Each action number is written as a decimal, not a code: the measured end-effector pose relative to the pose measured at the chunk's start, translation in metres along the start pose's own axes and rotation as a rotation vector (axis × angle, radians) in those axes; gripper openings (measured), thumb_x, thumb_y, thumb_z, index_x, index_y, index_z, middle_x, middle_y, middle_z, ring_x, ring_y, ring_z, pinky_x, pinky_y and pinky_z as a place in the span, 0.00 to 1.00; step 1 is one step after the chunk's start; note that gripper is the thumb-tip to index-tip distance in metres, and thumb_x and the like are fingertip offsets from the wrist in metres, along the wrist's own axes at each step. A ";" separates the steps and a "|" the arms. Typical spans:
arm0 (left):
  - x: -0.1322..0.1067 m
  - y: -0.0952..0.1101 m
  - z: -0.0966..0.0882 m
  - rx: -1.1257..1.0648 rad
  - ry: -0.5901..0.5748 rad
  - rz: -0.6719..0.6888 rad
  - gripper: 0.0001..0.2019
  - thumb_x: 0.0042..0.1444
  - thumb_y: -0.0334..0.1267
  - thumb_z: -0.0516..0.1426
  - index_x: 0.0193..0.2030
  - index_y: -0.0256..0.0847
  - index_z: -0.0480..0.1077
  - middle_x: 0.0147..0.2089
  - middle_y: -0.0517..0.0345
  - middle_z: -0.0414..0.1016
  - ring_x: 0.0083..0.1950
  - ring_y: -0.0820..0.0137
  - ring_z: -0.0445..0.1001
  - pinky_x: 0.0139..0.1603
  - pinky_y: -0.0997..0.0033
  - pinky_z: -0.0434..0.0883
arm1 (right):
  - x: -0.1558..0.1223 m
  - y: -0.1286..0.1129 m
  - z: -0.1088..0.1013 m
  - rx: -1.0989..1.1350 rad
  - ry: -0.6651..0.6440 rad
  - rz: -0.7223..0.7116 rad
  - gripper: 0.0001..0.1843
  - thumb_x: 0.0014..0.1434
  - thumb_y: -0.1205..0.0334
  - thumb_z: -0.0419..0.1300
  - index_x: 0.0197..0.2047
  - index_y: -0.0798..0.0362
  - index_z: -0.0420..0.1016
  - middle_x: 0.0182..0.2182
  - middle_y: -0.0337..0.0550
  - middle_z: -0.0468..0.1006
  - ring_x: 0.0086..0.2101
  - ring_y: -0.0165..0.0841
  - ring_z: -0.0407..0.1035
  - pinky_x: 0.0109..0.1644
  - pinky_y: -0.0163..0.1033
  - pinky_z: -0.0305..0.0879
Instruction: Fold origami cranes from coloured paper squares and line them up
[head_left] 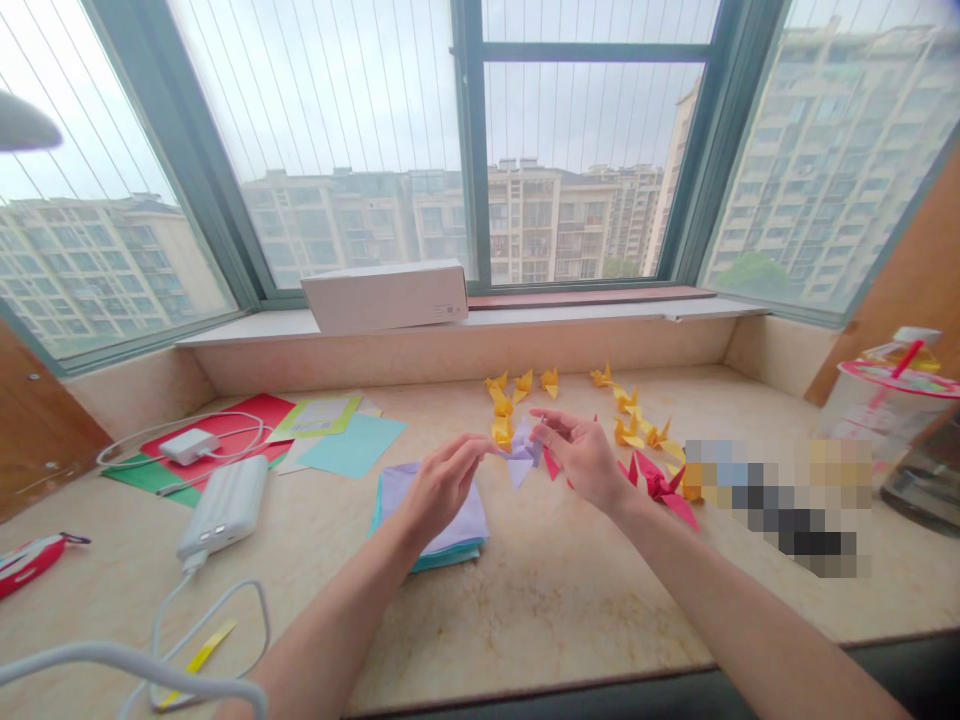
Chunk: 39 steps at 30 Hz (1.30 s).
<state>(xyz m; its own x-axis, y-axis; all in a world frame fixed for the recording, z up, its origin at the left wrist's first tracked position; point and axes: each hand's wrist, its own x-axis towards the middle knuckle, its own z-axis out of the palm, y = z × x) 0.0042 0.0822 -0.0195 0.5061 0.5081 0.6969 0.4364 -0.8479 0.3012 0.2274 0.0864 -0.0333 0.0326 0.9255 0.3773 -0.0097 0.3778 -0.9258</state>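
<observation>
A lilac origami crane (519,458) hangs above the counter between my two hands. My left hand (448,482) pinches a tip on its left side between thumb and fingers. With closed fingertips, my right hand (579,448) grips its right side and hides part of it. Small yellow origami cranes (550,383) stand behind and to the right of my hands. Red origami cranes (657,486) lie by my right wrist, one partly covered by the hand. Below my left hand is a stack of lilac and turquoise paper (472,515).
Coloured sheets (356,445) lie at the left with a white charger (189,446), a power bank (225,508) and cables. A red-handled object (34,565) lies far left, a cup with a straw (874,410) far right. A white box (386,297) sits on the sill.
</observation>
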 end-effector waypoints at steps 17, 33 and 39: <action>0.002 0.005 0.021 -0.269 -0.012 -0.359 0.10 0.61 0.45 0.57 0.38 0.40 0.65 0.31 0.59 0.73 0.32 0.72 0.74 0.33 0.73 0.71 | -0.021 -0.008 0.011 -0.288 -0.184 -0.324 0.12 0.64 0.56 0.59 0.48 0.48 0.79 0.37 0.43 0.81 0.36 0.34 0.74 0.40 0.40 0.71; 0.005 0.009 0.023 -0.391 0.067 -0.588 0.15 0.60 0.51 0.54 0.35 0.39 0.69 0.23 0.63 0.72 0.21 0.74 0.70 0.23 0.77 0.64 | -0.027 -0.013 0.012 -0.326 -0.197 -0.478 0.09 0.66 0.60 0.57 0.43 0.50 0.78 0.36 0.44 0.80 0.35 0.33 0.73 0.40 0.39 0.70; 0.007 0.002 0.024 -0.664 0.136 -0.665 0.16 0.59 0.51 0.57 0.36 0.38 0.68 0.24 0.61 0.73 0.24 0.71 0.74 0.27 0.74 0.69 | -0.029 -0.016 0.013 -0.274 -0.121 -0.482 0.08 0.65 0.62 0.57 0.44 0.48 0.77 0.39 0.43 0.81 0.36 0.33 0.74 0.41 0.39 0.70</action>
<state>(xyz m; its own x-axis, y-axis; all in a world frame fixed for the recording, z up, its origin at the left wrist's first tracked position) 0.0270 0.0875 -0.0294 0.1968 0.9313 0.3064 0.0704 -0.3252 0.9430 0.2136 0.0542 -0.0291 -0.1458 0.6529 0.7433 0.2378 0.7524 -0.6143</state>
